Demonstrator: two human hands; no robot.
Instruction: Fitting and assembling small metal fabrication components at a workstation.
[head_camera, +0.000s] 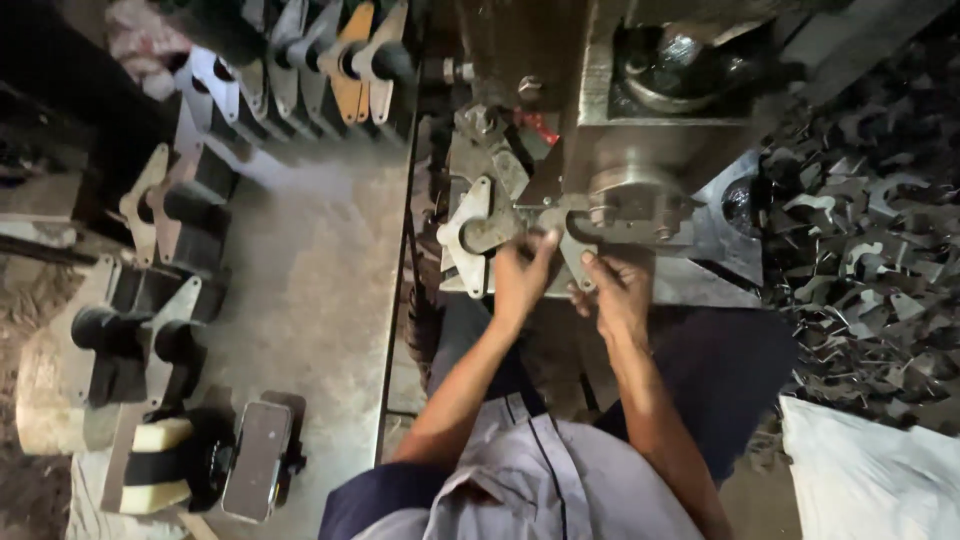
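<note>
Mid-frame, the left hand (520, 275) and right hand (615, 290) both pinch a flat metal plate (575, 250) under the press head (635, 195); punched scrap (860, 250) piled at right (many already done), blanks (320, 60) wait upper left

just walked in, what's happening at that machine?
A person stands at a metal press machine, both hands on a flat, curved metal blank lying on its bed under the round tool head. The left hand and right hand grip its near edge. Similar cut pieces hang on pegs to the left; a scrap heap lies to the right.
</note>
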